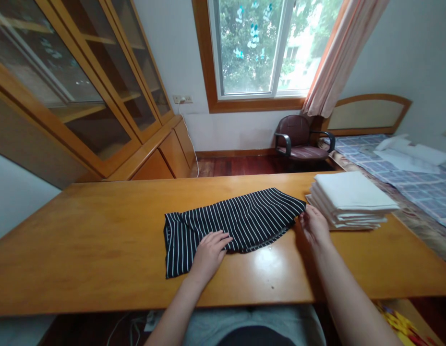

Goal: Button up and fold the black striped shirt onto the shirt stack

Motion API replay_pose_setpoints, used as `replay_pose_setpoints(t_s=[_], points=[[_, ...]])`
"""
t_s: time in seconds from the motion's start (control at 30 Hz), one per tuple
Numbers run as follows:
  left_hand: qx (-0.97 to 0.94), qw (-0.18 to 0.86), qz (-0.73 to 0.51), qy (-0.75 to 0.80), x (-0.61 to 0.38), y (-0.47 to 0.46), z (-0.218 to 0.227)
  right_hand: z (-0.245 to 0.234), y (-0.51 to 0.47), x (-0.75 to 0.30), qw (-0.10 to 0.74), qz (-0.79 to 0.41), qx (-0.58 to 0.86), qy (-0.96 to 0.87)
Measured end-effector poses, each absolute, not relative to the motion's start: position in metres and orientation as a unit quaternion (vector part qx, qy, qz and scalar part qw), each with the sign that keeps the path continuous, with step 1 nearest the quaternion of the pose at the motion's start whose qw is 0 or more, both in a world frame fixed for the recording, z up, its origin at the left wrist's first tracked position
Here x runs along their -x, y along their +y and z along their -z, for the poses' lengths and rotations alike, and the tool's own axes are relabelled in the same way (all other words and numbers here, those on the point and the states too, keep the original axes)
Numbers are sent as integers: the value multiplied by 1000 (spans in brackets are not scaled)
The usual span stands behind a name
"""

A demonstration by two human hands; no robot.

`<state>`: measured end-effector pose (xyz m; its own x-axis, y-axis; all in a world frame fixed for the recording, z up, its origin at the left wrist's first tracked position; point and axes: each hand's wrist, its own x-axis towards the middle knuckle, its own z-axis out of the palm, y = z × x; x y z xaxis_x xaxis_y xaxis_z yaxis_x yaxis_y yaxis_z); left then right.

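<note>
Cloth [237,218] black with thin white stripes; stack of folded sheets [350,199] plain white; counter [100,230] honey-orange wood; chair [298,139] dark maroon; curtain [338,53] pale pink; bed cover [420,185] blue-grey checked.

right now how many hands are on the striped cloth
2. The left hand lies flat on the near edge of the striped cloth; the right hand touches its right corner, beside the stack of white cloths. No other hands show.

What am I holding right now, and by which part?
The right hand seems to pinch the striped cloth at its right corner; the left hand lies flat on its near edge, not gripping.
</note>
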<state>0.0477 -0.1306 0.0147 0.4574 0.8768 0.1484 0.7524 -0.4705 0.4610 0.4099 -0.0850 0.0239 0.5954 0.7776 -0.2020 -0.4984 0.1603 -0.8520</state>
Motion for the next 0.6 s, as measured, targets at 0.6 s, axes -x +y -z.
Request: replay_pose_setpoints(t_s=[0.6], points=[[-229, 562, -471, 640, 35, -41, -53, -8, -138, -317, 417, -329, 488, -693]])
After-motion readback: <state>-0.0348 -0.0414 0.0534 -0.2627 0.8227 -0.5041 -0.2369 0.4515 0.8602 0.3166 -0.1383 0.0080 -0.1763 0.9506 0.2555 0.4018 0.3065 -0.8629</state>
